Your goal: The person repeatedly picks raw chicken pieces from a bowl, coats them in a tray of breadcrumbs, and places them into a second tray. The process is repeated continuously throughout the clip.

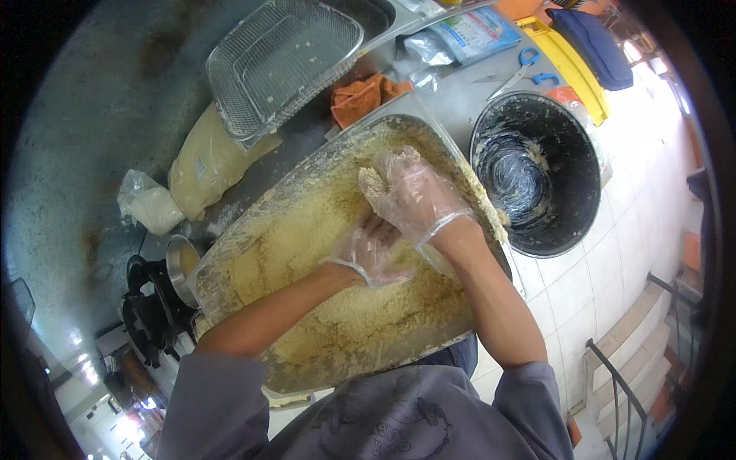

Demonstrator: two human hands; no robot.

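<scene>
A large metal tray point(452, 142) holds a broad bed of pale yellow, crumbly flour-like coating point(287, 249). Both my hands are over it in clear plastic gloves. My right hand point(422, 195) is at the tray's right part, fingers and thumb caked with the yellow coating and spread apart. Just below and to its left, my left hand point(372, 249) reaches in with its thumb stretched out; its fingers are partly hidden beneath the right hand. I see no separate item in either hand.
Right of the tray stands a black bucket point(571, 176) smeared inside with pale residue. A wire mesh basket point(284, 57), an orange cloth point(368, 100) and a bag of pale powder point(207, 165) lie beyond. Blue-handled scissors point(517, 73) rest near the bucket.
</scene>
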